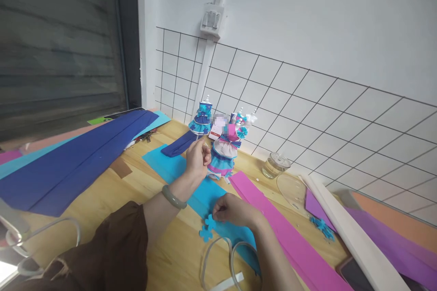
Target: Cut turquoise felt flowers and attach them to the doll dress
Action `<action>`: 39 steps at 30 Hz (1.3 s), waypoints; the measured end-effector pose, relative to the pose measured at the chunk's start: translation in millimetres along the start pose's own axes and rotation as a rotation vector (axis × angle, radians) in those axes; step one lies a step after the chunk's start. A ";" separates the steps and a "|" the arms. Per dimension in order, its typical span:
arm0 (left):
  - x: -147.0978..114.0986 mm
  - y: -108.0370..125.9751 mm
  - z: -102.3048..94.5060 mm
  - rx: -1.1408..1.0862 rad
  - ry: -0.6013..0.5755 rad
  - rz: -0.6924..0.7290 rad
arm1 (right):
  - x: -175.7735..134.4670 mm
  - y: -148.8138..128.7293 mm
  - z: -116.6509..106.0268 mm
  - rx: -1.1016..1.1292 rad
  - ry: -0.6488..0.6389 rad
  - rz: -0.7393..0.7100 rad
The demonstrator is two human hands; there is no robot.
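Note:
My left hand [198, 158] is closed, fingers curled in, just below a small blue tiered paper dress [200, 119]. A thin stem shows under the dress near my fingers; whether they hold it I cannot tell. Right beside this hand stands a larger pink, white and blue tiered paper dress [223, 152]. My right hand [234, 210] is lower down, over a long blue paper strip [201, 198]. Its thumb and fingers are pinched at the edge of a blue paper flower [210, 222]. A second blue flower [205, 234] lies against the first.
Dark blue paper [82, 154] spreads across the left. A pink strip [273, 218], a glass jar [275, 165], a clear lid [290, 189], blue cut-outs [322, 228] and a white roll [355, 232] lie to the right. A looped cable [204, 263] is in front; a wire grid [266, 84] lines the wall.

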State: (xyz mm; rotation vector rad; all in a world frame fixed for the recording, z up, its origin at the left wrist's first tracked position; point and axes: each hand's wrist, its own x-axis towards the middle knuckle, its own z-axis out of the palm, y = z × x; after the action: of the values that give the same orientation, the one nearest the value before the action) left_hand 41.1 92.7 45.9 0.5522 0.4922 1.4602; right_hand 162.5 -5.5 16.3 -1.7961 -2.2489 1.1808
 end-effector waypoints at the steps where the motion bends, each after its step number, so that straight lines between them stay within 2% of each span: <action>1: -0.1 0.1 -0.1 0.000 -0.006 -0.003 | 0.4 0.7 0.7 0.004 -0.014 0.010; 7: 1.2 -0.6 -1.7 -0.005 -0.013 -0.015 | 1.2 -5.2 6.8 -0.148 0.068 0.044; 15: 2.7 -0.3 -2.4 -0.016 -0.023 -0.038 | -11.4 -26.7 3.9 -0.311 0.164 0.062; 22: 0.8 1.0 0.1 -0.011 -0.025 -0.056 | -9.9 -35.1 16.5 -0.434 0.039 0.161; 39: 2.0 2.1 0.5 -0.043 0.002 -0.113 | -6.3 -33.8 20.8 -0.449 0.041 0.198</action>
State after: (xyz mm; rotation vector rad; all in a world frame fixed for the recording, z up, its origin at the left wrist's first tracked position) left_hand 39.9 94.7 47.7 0.4811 0.4846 1.3607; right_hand 127.2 -23.4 23.2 -2.2116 -2.5108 0.6805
